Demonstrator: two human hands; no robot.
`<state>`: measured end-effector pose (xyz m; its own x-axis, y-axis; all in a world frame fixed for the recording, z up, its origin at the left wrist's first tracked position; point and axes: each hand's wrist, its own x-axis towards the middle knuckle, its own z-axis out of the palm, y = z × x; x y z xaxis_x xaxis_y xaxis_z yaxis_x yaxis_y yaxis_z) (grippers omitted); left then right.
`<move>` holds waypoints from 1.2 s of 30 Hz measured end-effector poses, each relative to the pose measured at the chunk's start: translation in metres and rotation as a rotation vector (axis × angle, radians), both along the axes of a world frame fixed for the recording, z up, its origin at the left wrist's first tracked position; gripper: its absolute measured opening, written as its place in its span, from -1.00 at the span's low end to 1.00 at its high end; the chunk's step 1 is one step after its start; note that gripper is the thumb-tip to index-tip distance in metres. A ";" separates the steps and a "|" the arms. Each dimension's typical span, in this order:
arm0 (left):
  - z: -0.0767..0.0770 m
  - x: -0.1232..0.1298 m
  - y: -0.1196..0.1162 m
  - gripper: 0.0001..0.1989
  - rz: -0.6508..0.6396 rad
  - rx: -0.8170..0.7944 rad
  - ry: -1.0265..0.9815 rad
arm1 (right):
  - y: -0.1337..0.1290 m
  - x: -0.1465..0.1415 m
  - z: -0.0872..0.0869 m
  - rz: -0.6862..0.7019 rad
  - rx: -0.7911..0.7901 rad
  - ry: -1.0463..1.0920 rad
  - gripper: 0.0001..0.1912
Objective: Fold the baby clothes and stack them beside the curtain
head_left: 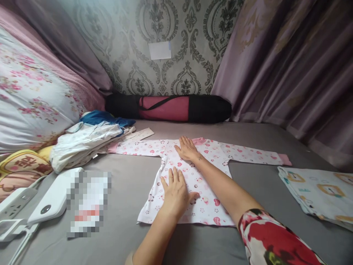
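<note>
Each grip is spread flat, palm down: the left hand point(174, 191) on the lower front of the printed shirt point(198, 211), the right hand point(189, 148) just beside its pink collar point(199, 140). The shirt lies on a grey sheet point(118, 206), sleeves stretched sideways. Both palms are hidden; the right forearm point(231, 187) covers some print. 1 pixelated item point(89, 202) is unreadable, and a folded cloth point(311, 193) is cut off at right. Both arms reach forward, the right slanting in from its flowered sleeve point(275, 235).
</note>
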<state>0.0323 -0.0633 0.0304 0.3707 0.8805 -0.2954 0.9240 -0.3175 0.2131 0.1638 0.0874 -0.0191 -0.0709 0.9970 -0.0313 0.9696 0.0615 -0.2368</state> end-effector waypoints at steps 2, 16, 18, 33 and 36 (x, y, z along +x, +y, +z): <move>-0.003 -0.002 0.000 -0.13 -0.015 0.023 -0.013 | 0.003 0.001 -0.002 -0.001 0.005 0.006 -0.20; -0.003 -0.004 -0.001 -0.12 -0.029 0.028 0.012 | -0.010 0.021 0.013 0.077 -0.025 0.193 -0.22; -0.003 -0.003 -0.001 -0.11 -0.028 0.031 0.006 | -0.020 0.026 0.013 0.033 0.030 0.157 -0.24; -0.013 -0.006 0.002 -0.16 -0.081 0.013 -0.025 | -0.018 0.055 -0.006 -0.380 0.092 -0.020 -0.27; -0.012 -0.006 0.001 -0.17 -0.080 0.016 -0.033 | -0.021 0.055 -0.004 -0.356 0.106 0.007 -0.26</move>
